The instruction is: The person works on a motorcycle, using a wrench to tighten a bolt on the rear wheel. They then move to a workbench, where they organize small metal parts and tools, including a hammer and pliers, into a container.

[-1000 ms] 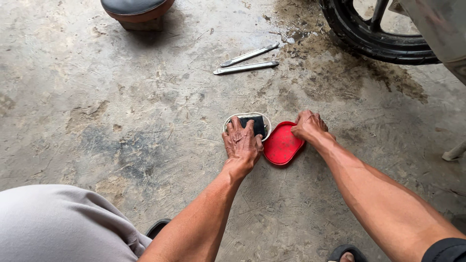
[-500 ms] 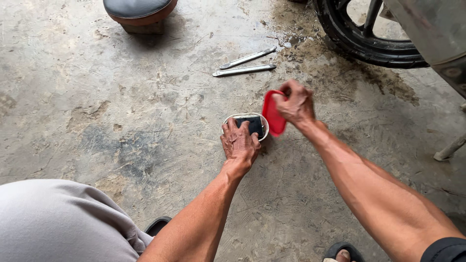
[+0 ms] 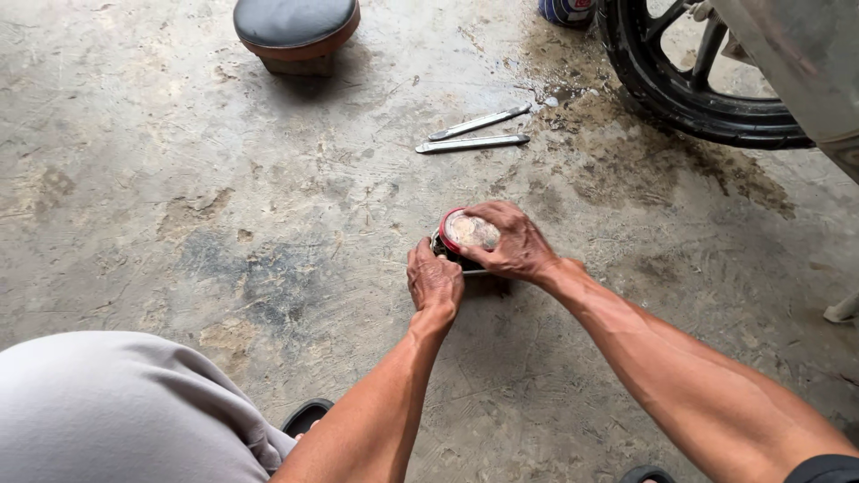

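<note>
Head view: both hands meet on a small round tin (image 3: pixel 447 252) sitting on the concrete floor (image 3: pixel 268 224), roughly mid-frame, well apart from every edge of the slab in view. Left hand (image 3: pixel 434 282) comes in from the near side, fingers curled against the tin's near-left wall, steadying it. Right hand (image 3: pixel 510 243) comes from the right, fingers wrapped over a red lid (image 3: pixel 465 233), pinching its rim; lid face looks pale and smeared. Lid is tilted, face turned up and to the left, lower edge at or in the tin's mouth; can't tell if it is seated. Tin is round, so no real long axis; its opening points up, mostly hidden under lid and fingers. Relative to the grips: tin sits just ahead of the left knuckles and under the right fingertips, lid between right thumb and fingers. Beyond the hands, two flat metal tire levers (image 3: pixel 474 132) lie nearly parallel, long axes running left-right, slightly up to the right. Motorcycle wheel (image 3: pixel 689 98) at the far right corner, round padded stool (image 3: pixel 295 31) at the far edge, left of centre. Grey-clad knee (image 3: pixel 116 411) at near-left corner.
</note>
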